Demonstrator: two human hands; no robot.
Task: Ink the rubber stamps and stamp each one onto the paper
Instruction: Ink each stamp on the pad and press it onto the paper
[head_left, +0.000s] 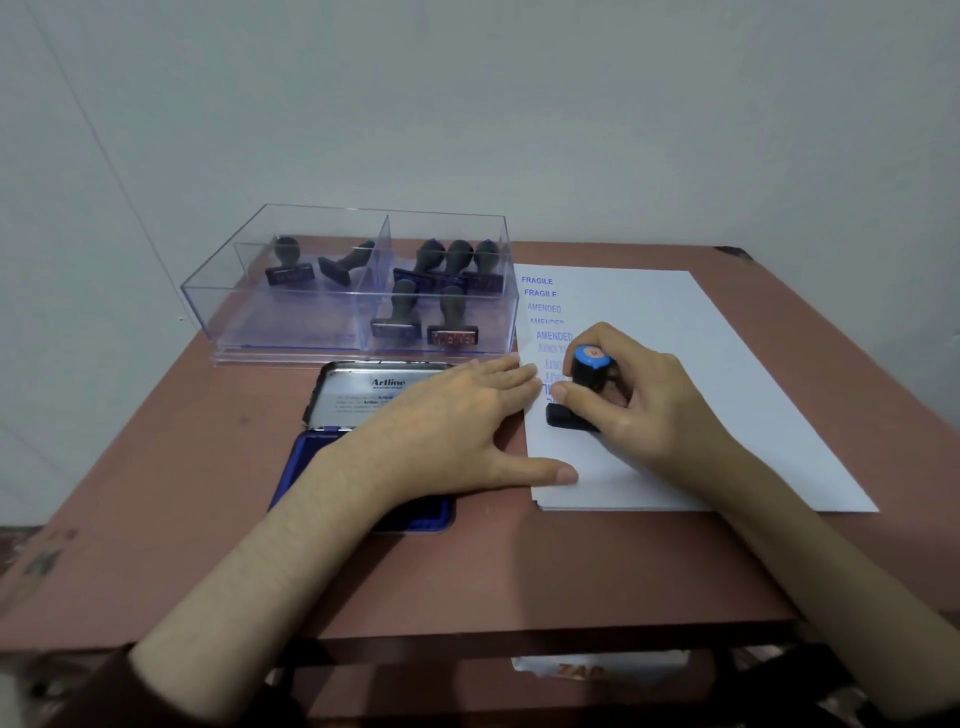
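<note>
Both hands down: left hand (447, 421) flat steadying paper (727, 374); right hand (644, 405) gripping stamp (589, 387).

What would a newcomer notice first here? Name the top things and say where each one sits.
The right hand grips a blue-capped stamp set down on the white paper at right, below a column of blue FRAGILE and AMENDED prints. The left hand lies flat on the paper's left edge, over the open ink pad. Behind them, a clear box holds more stamps in two compartments.
</note>
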